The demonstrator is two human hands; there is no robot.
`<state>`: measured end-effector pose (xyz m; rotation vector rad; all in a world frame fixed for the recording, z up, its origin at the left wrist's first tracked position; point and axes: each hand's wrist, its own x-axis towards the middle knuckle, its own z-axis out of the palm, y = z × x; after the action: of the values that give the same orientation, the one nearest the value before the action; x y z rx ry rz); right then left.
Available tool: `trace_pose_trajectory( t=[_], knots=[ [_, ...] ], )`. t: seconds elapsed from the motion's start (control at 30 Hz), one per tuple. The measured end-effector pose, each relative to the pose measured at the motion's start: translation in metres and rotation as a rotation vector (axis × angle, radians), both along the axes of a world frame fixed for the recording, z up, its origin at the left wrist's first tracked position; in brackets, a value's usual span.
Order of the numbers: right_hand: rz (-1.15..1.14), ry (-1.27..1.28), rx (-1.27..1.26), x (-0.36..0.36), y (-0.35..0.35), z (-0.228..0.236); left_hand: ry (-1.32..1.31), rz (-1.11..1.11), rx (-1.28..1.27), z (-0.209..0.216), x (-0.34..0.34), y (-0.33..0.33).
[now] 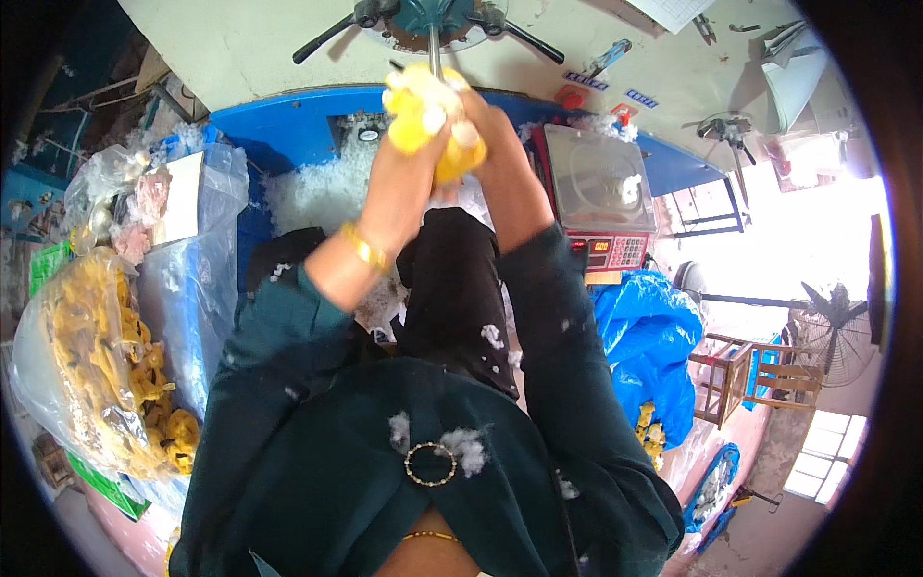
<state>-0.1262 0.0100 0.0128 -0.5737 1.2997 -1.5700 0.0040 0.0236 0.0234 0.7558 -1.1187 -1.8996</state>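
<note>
Against the front of a pale machine, a yellow plush toy (413,104) with whitish patches sits at the end of a metal tube (435,48). My left hand (410,171) is closed round its left and lower side. From the right, my right hand (484,120) grips the same toy, its fingers partly hidden behind the plush. Both hands are slightly blurred. Where the tube meets the toy, the plush covers its tip. Black-handled clamps (367,13) flank the round plate that the tube comes out of.
White fluff fills a blue-edged bin (317,197) below my hands. At right stand a red scale (606,252) with a steel pan and a blue plastic sack (646,332). A clear bag of yellow plush pieces (91,361) lies at left. Farther right are a wooden chair (784,377) and a fan (829,332).
</note>
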Motion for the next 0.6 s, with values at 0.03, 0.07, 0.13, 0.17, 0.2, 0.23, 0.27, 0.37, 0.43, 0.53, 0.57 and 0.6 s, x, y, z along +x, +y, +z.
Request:
trace_pose_trajectory(
  t=[0.03, 0.07, 0.13, 0.17, 0.2, 0.23, 0.27, 0.37, 0.43, 0.53, 0.57, 0.6],
  knots=[
    [0.062, -0.101, -0.03, -0.015, -0.026, -0.01, 0.071, 0.054, 0.069, -0.001, -0.014, -0.017],
    [0.118, -0.201, -0.062, -0.034, -0.051, -0.028, 0.031, 0.061, 0.059, 0.001, -0.024, -0.026],
    [0.142, -0.207, -0.066, -0.036, -0.069, -0.032, -0.049, 0.099, 0.037, 0.008, -0.032, -0.039],
    [0.096, -0.18, -0.069, -0.039, -0.066, -0.037, -0.013, 0.089, 0.078, 0.006, -0.032, -0.038],
    [0.065, -0.163, -0.059, -0.025, -0.056, -0.032, -0.029, 0.115, 0.091, 0.003, -0.025, -0.032],
    [0.004, -0.037, 0.066, -0.015, -0.041, -0.015, -0.036, 0.127, 0.098, 0.005, -0.021, -0.022],
    [-0.062, 0.093, 0.184, -0.007, -0.026, 0.0, -0.039, 0.134, 0.1, 0.007, -0.019, -0.014],
    [-0.067, 0.106, 0.173, 0.003, 0.002, 0.006, 0.07, 0.09, 0.056, -0.002, -0.01, 0.004],
    [-0.072, 0.094, 0.174, 0.007, 0.007, 0.009, 0.085, 0.06, 0.061, 0.001, -0.007, 0.006],
    [-0.068, 0.145, 0.196, 0.007, 0.015, 0.012, 0.028, 0.052, 0.09, 0.002, -0.004, 0.013],
    [-0.049, 0.177, 0.179, 0.006, 0.019, 0.01, 0.05, 0.013, 0.088, -0.001, 0.0, 0.016],
    [-0.026, 0.207, 0.161, 0.004, 0.023, 0.006, 0.071, -0.024, 0.085, -0.007, 0.006, 0.019]
  ],
)
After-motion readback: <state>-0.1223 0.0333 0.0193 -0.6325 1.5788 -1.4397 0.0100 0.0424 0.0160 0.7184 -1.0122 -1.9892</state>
